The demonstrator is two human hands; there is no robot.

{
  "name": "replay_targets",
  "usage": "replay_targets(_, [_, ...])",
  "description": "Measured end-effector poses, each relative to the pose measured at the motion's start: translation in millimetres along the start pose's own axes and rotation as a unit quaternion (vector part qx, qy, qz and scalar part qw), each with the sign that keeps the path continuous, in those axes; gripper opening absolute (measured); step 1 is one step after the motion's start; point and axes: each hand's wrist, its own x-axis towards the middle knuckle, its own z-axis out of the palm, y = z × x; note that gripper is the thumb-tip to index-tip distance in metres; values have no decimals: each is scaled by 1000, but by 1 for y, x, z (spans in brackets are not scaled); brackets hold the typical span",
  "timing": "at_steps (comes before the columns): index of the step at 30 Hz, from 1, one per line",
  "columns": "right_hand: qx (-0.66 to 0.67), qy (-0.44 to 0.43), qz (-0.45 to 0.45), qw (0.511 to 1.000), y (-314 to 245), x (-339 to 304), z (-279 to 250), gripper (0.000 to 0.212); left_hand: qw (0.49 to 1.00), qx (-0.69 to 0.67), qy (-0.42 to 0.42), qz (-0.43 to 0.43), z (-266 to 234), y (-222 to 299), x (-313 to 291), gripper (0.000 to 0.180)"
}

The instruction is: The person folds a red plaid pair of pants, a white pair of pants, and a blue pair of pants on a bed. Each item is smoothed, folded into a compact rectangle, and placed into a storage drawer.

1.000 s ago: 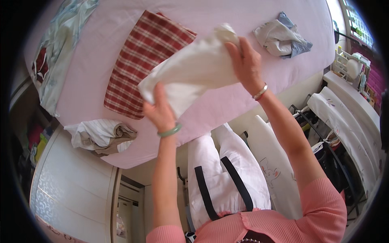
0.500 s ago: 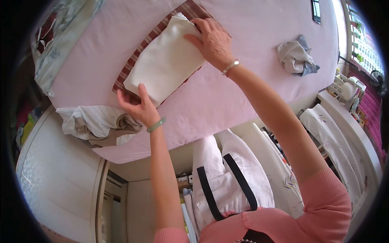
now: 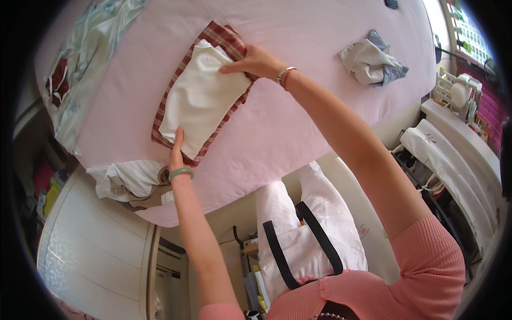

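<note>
A folded white cloth (image 3: 197,96) lies on top of a larger folded red plaid cloth (image 3: 164,114), whose checked border shows around it. My left hand (image 3: 177,154) holds the near end of the stack, thumb on the white cloth and fingers mostly hidden beneath. At the upper right edge, my right hand (image 3: 258,63) grips the stack with its thumb over the white cloth; its other fingers are hidden under the plaid edge. Both cloths rest on, or just above, the pink bedsheet (image 3: 288,122); I cannot tell which.
A crumpled grey and beige garment (image 3: 372,60) lies to the right on the bed. Striped white clothing (image 3: 130,178) is bunched at the near left corner, and pale patterned fabric (image 3: 90,69) trails along the left. A white cabinet (image 3: 96,240) stands at the lower left.
My left hand has closed from spread fingers onto the stack's near end. The right hand has shifted from the top to the right edge. The plaid border shows more widely around the white cloth.
</note>
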Motion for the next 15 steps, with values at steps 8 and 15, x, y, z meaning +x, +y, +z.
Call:
replay_targets(8, [257, 13, 67, 964, 48, -69, -8, 44, 996, 43, -66, -30, 11, 15, -33, 59])
replay_targets(15, [441, 116, 86, 886, 117, -259, -62, 41, 969, 162, -179, -44, 105, -19, -139, 63])
